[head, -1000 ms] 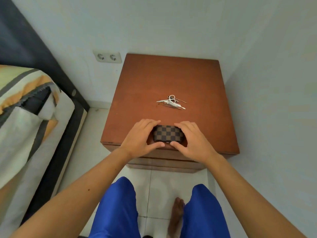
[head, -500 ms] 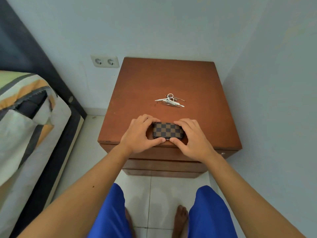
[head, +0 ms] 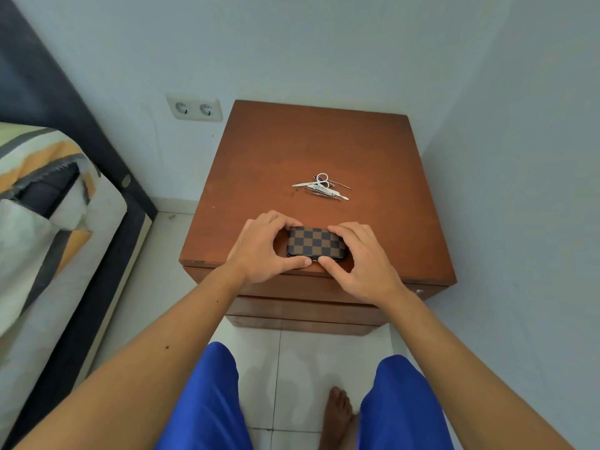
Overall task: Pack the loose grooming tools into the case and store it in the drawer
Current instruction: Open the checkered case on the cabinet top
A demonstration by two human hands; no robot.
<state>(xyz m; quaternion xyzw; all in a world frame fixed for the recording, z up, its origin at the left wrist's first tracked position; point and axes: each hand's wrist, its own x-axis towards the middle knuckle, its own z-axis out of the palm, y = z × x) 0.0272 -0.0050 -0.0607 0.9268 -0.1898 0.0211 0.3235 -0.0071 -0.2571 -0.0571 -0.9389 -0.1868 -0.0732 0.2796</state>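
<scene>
A small brown-and-black checkered case [head: 314, 244] lies closed near the front edge of a brown wooden nightstand [head: 389, 164]. My left hand [head: 261, 250] grips its left end and my right hand [head: 363, 259] grips its right end, with both thumbs pressed against the front seam. A little pile of metal grooming tools [head: 321, 186], with small scissors among them, lies loose in the middle of the top, beyond the case. The drawer fronts [head: 308, 306] under the top are shut.
A bed with a striped cover [head: 42, 203] and a dark frame stands at the left. A double wall socket [head: 194, 108] sits on the wall behind. The right wall runs close beside the nightstand. My knees in blue shorts and a bare foot are over the tiled floor below.
My hands have stayed on the case, with the thumbs shifted along its front edge. The camera has drawn back slightly. The tools have not moved.
</scene>
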